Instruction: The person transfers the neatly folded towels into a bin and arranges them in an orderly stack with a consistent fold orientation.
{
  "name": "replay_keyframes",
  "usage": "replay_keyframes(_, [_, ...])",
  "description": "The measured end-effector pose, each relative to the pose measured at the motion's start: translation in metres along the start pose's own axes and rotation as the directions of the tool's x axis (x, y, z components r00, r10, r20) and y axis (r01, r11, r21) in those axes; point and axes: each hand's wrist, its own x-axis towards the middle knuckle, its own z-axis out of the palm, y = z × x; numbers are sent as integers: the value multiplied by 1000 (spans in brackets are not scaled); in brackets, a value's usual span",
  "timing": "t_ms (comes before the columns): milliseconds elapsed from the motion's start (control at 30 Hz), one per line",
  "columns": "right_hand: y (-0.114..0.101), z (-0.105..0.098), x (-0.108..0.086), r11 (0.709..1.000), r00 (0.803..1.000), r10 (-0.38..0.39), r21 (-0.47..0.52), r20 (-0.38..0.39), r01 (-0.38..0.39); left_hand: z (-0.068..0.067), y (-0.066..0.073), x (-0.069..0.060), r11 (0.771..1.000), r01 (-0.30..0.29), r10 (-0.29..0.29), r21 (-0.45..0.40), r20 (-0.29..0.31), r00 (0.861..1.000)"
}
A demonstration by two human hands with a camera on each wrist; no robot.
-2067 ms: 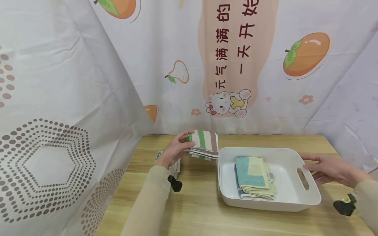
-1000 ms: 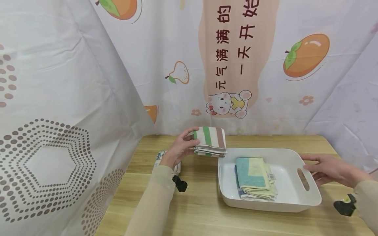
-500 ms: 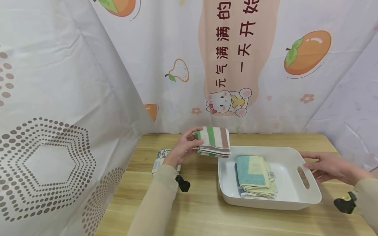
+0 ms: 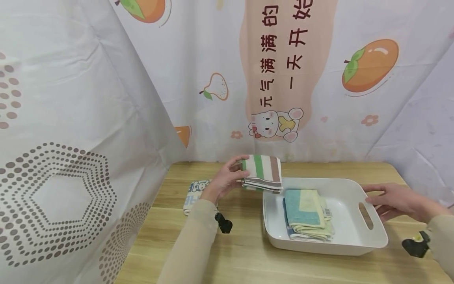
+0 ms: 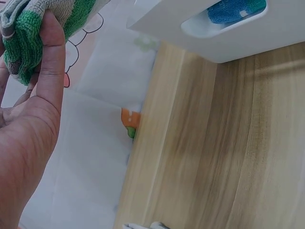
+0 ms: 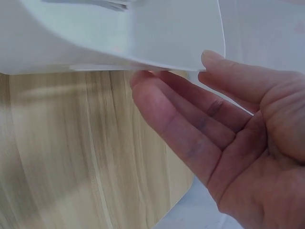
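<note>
My left hand point(image 4: 227, 179) pinches a folded towel point(image 4: 261, 172) with green, white and brown stripes, thumb on one side and fingers on the other. It is held in the air over the left rim of a white plastic storage bin point(image 4: 354, 221). In the left wrist view the towel's green folded edge point(image 5: 28, 43) sits between thumb and fingers. At the bin's right end my right hand point(image 4: 400, 201) holds the rim, thumb at the edge and fingers against the outer wall, as the right wrist view shows. Inside the bin lies a stack of folded teal and yellow towels point(image 4: 305, 209).
Another folded towel point(image 4: 196, 193), white with blue print, lies on the wooden table point(image 4: 241, 252) left of the bin, partly behind the left forearm. A printed curtain point(image 4: 213, 118) hangs along the table's back edge, and a dotted white curtain point(image 4: 71, 197) hangs at the left.
The left hand has carried the striped towel to the right, from beside the bin to over its left rim. More of the white and blue towel shows. The right hand stays on the bin.
</note>
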Motion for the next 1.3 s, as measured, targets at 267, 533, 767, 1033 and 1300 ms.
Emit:
replay_keyframes(267, [-3,-2,0,1000,998,-31,4,-46,31,5,-2,0,1000,4,-4,2,25,1000])
replay_keyframes(533, [-8,-7,-2,996,987,-88,-43,-137,83,13,-3,4,1000,13,-13,7,38,999])
replay_keyframes(767, [-17,-4,-2,992,975,-121,-68,-189,110,21,-5,4,1000,20,-21,22,54,998])
replay_keyframes(1033, [-32,5,8,980,968,-196,-61,-159,189,32,-4,5,999,7,-11,49,80,997])
replay_keyframes(1300, [-44,21,11,974,968,-218,-88,-120,208,43,-8,7,998,13,-20,63,113,993])
